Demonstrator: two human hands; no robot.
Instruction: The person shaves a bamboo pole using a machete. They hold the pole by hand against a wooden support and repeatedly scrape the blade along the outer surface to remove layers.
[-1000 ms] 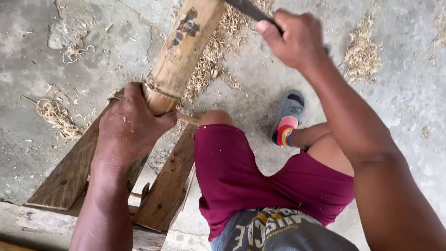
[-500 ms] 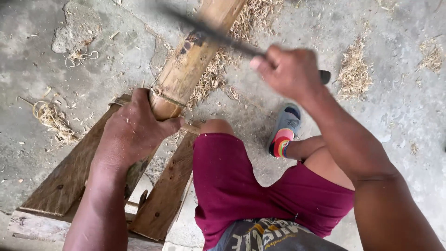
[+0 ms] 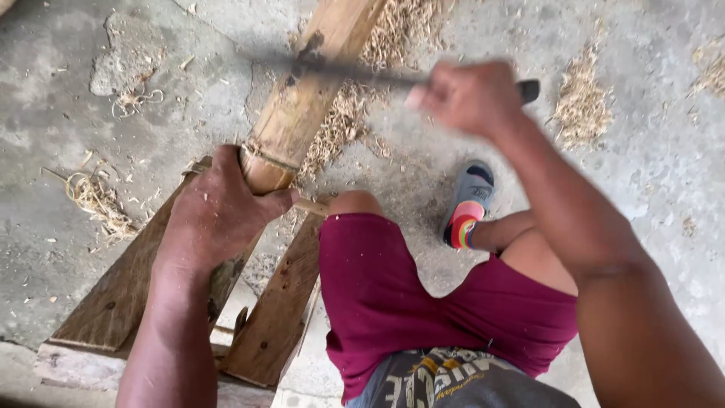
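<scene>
The blade (image 3: 340,72) has swung down from a raised position a second ago and now lies across the bamboo (image 3: 302,113), blurred, so a cut into the bamboo's skin looks in progress. The right hand (image 3: 468,98) is fisted round the blade's handle, arm stretched forward. The left hand (image 3: 219,211) clamps the bamboo where it rests on the wooden stand (image 3: 113,295), at its far edge.

You are looking steeply down from one head-worn camera, close over your own arms and lap, facing the concrete floor (image 3: 91,98) and wooden stand (image 3: 113,302) beyond your knees.
</scene>
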